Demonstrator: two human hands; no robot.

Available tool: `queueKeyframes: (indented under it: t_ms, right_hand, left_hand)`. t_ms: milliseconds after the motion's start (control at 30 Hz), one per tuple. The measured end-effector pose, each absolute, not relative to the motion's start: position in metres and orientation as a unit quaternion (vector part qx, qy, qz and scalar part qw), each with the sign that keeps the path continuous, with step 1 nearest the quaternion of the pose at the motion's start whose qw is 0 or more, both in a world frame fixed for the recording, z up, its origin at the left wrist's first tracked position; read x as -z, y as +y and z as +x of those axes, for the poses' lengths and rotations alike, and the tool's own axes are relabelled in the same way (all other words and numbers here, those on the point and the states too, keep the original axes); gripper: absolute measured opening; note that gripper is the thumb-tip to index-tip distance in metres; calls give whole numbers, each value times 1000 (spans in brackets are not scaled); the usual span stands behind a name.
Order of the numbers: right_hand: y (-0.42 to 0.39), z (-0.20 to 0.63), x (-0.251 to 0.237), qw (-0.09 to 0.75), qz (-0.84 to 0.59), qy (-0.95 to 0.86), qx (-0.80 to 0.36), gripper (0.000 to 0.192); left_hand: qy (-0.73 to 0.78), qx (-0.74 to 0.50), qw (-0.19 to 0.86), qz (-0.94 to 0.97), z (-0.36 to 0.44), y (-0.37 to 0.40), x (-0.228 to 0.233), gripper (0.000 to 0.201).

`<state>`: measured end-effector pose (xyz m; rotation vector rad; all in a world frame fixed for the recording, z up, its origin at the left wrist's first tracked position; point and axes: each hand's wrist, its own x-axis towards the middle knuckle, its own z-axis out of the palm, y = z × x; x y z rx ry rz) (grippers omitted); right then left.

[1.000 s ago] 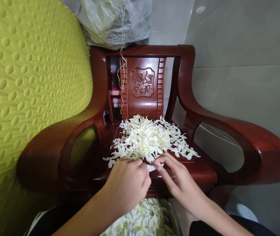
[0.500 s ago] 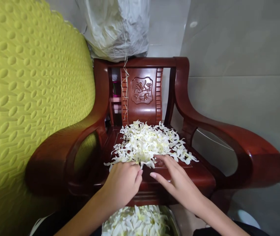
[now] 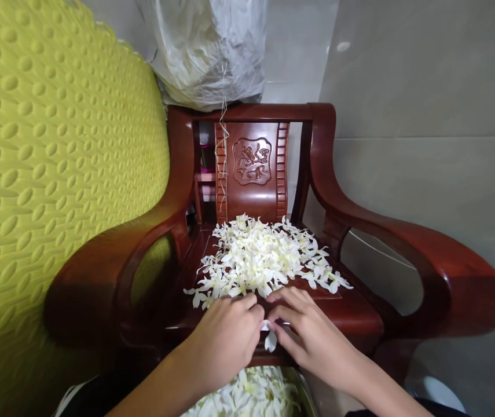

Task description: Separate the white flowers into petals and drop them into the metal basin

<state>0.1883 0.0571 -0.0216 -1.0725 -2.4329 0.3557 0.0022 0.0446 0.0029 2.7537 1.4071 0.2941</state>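
Note:
A white flower (image 3: 270, 340) hangs between my two hands at the chair's front edge. My left hand (image 3: 232, 330) is closed, its curled fingertips against the flower; part of the grip is hidden behind the knuckles. From the other side, my right hand (image 3: 310, 330) pinches the same flower between thumb and fingers. Just beyond both hands, a loose heap of white flowers (image 3: 256, 252) covers much of the seat of the dark red wooden chair (image 3: 347, 310). Below the seat edge, more white flowers (image 3: 251, 394) fill a container (image 3: 307, 394), partly covered by my left forearm.
Curved armrests (image 3: 447, 260) rise on both sides of the seat. A yellow textured mat (image 3: 56, 145) stands along the left. A white plastic bag (image 3: 212, 52) with dangling string (image 3: 223, 156) is at the chair's top. Grey tiled wall (image 3: 425, 116) is on the right.
My left hand has come down and right, off the front of the heap. My right hand has lowered and closed in from an open pose, and the flower now shows between both hands.

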Motion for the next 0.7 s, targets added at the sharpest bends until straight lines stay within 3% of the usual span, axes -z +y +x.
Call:
queueKeyframes:
  t_ms: [100, 233, 333, 500, 700]
  right_hand:
    - [56, 186, 21, 242, -384, -875, -167, 15]
    - [56, 183, 23, 282, -369, -812, -352, 10]
    - [58, 181, 23, 301, -380, -743, -460, 21]
    - [62, 176, 23, 353, -406, -705, -462, 28]
    - [62, 171, 28, 372, -383, -725, -436, 18]
  left_hand:
    - [455, -81, 7, 887, 1, 46, -3, 22]
    - [442, -111, 67, 888, -3, 51, -1, 19]
    - [453, -163, 113, 869, -5, 55, -1, 21]
    - [517, -171, 64, 836, -1, 53, -5, 16]
    - [524, -173, 91, 829, 3, 49, -4, 17]
